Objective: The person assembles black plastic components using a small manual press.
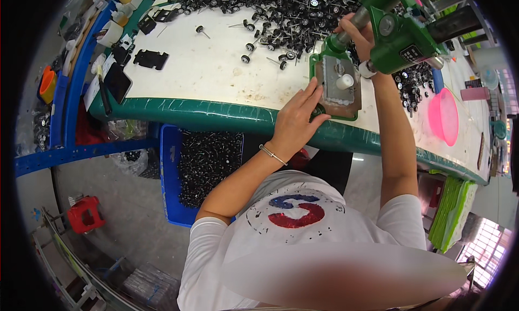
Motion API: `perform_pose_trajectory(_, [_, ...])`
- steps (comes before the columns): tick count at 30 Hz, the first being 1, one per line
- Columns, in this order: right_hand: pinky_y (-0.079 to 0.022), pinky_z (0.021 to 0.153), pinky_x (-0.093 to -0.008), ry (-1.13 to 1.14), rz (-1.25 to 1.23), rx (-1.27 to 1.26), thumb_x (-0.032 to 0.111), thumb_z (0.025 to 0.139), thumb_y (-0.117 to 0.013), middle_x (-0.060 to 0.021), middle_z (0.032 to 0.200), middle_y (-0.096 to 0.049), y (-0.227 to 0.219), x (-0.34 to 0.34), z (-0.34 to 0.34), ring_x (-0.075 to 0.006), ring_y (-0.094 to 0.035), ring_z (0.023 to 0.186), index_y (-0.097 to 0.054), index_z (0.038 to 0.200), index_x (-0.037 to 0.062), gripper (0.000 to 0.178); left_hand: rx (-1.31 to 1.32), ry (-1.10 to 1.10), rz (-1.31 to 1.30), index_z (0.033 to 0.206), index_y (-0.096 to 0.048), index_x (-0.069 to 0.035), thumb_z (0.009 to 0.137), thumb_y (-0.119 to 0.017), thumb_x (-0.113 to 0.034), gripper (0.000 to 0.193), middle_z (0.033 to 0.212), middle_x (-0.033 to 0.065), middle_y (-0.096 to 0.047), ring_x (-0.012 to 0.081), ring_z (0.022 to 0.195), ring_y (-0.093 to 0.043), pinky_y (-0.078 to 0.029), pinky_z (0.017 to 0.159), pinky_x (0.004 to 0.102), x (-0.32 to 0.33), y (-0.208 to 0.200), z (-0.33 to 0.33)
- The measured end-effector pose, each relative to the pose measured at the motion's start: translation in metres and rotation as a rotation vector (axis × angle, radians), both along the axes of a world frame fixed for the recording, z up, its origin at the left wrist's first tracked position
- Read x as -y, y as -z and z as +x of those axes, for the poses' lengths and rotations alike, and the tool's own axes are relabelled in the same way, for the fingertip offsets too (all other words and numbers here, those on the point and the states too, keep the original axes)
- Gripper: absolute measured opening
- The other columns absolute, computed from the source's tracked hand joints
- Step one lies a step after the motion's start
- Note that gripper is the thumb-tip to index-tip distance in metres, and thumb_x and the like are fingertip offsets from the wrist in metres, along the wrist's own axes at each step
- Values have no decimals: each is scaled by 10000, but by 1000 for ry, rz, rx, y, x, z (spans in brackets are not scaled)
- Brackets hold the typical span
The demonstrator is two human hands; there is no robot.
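A green bench press [386, 35] stands on the table, with a grey fixture plate [330, 86] on its base and a short white cylinder [344, 82] on the plate. My left hand [296, 115] lies at the near left edge of the base, fingers stretched and thumb apart. A dark round part [318, 110] sits in the gap between thumb and fingers; whether it is gripped is unclear. Beside the press's grey column [348, 33] is my right hand [363, 40], its fingers reaching up around or past it. The column and press head partly hide those fingers.
Black wheels on metal axles [292, 13] are heaped behind the press. A pink bowl [444, 116] stands to the right. Black plastic chassis pieces [151, 59] and a dark phone-like slab [117, 83] lie left. Below the table edge, a blue bin [170, 176] holds small black parts.
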State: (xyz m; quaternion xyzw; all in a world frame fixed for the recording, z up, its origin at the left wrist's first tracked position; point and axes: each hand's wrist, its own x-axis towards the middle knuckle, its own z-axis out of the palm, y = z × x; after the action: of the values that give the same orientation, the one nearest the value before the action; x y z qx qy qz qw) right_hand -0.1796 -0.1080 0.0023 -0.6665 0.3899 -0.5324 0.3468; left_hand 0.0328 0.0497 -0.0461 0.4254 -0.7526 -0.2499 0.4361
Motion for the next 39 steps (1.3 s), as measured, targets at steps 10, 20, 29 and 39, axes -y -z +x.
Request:
perform_pose_trajectory(10, [-494,833,-313,161,-16,-108,147,943,-669,-56,976,-669,4,-7,-1,-146,-629,922,-619,1082,21,194,-79,61,101,1241,-643,4,825,-777,-140,460,1365,149,-596,266,1239,-592,-471,1028,337,21,-14,45])
perform_pose_trajectory(20, [-463,971,-299,472,69,-242,79,950,-613,-105,1143,-658,24,-139,-66,-178,-625,1062,-603,1252,-9,314,67,-529,-203,1200,-667,1,937,-639,-365,451,1294,208,-623,370,1206,-577,-419,1057,406,169,2,159])
perform_pose_trajectory(29, [-479,943,-279,432,197,-151,113,993,-582,-82,1099,-661,47,-164,-84,-156,-634,1016,-610,1227,-8,266,49,-278,151,1252,-603,61,944,-563,-497,638,1237,254,-635,379,1183,-580,-430,1026,407,215,18,95])
perform_pose_trajectory(39, [-472,834,-248,373,273,-44,122,1000,-573,-69,1007,-656,44,-167,-81,-126,-606,880,-643,1135,-33,217,-321,-185,33,1135,-703,-13,969,-618,-371,403,1194,115,-690,203,1064,-637,-476,932,314,216,-18,83])
